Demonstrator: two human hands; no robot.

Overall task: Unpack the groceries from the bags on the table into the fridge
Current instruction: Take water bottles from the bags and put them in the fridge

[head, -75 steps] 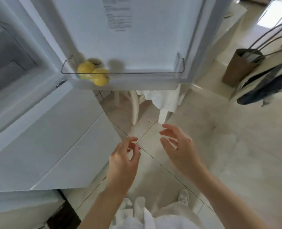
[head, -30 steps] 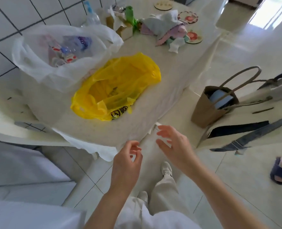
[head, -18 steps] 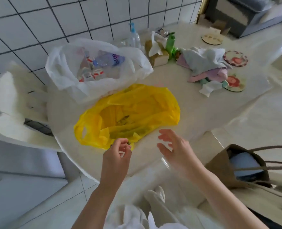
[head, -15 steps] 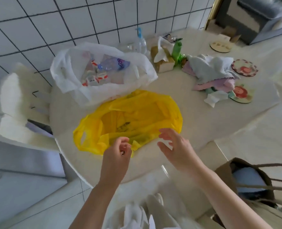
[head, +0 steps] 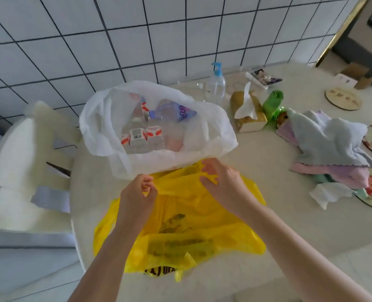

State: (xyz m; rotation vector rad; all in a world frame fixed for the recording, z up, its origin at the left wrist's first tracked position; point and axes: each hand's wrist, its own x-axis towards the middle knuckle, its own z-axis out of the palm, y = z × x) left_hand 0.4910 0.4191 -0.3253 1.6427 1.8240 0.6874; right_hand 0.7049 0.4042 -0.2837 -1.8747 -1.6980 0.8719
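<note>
A yellow plastic bag [head: 193,234] lies on the pale table [head: 289,214] near its front edge. My left hand [head: 137,195] pinches the bag's upper rim on the left. My right hand [head: 222,182] grips the same rim on the right, and the plastic is stretched between them. Dark greenish contents show faintly through the yellow plastic. Behind it stands an open white plastic bag [head: 202,136] holding several clear water bottles [head: 146,136] with red-and-white labels. The fridge is out of view.
A white plastic chair [head: 21,166] stands at the table's left. Behind the bags are a pump bottle [head: 216,83], a tissue box [head: 246,114] and a green bag roll [head: 272,103]. Folded cloths [head: 329,147] and round coasters [head: 342,99] lie to the right. A tiled wall backs the table.
I turned from the open fridge door to the table. Both hands reached forward over the yellow bag and closed on its far rim, lifting the plastic.
</note>
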